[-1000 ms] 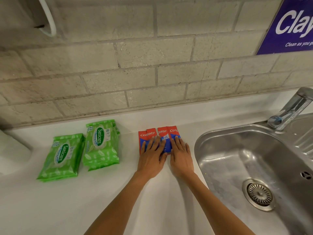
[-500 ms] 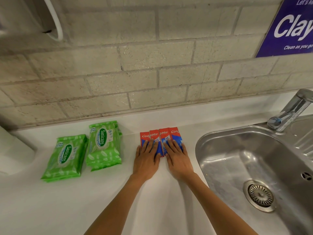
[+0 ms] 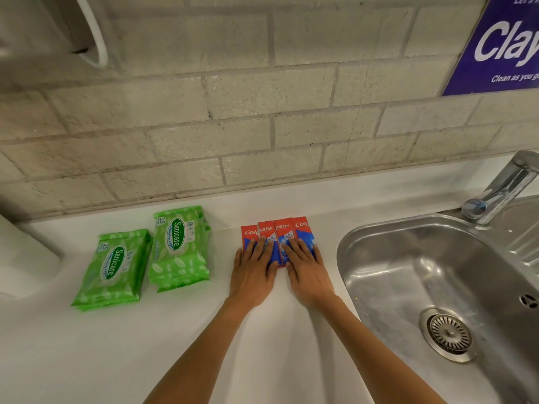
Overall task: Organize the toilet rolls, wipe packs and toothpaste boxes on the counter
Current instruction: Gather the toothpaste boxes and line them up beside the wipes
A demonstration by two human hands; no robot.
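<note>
Several red and blue toothpaste boxes (image 3: 275, 228) lie side by side in a row on the white counter (image 3: 175, 345), near the wall. My left hand (image 3: 252, 275) lies flat with straight fingers on the left boxes. My right hand (image 3: 306, 272) lies flat on the right boxes. Two stacks of green wipe packs sit to the left: one stack (image 3: 113, 269) nearer me, the other (image 3: 179, 246) closer to the wall. A white rounded object (image 3: 20, 258) at the far left edge could be a toilet roll; I cannot tell.
A steel sink (image 3: 423, 287) with a drain strainer (image 3: 449, 335) lies right of the boxes, a chrome tap (image 3: 501, 188) behind it. A brick wall (image 3: 233, 126) backs the counter, with a purple sign (image 3: 504, 45) at top right and a dispenser (image 3: 52, 30) at top left.
Both hands have slid the row of boxes slightly away from me towards the wall, and the boxes sit tighter together. The wipe packs have not moved.
</note>
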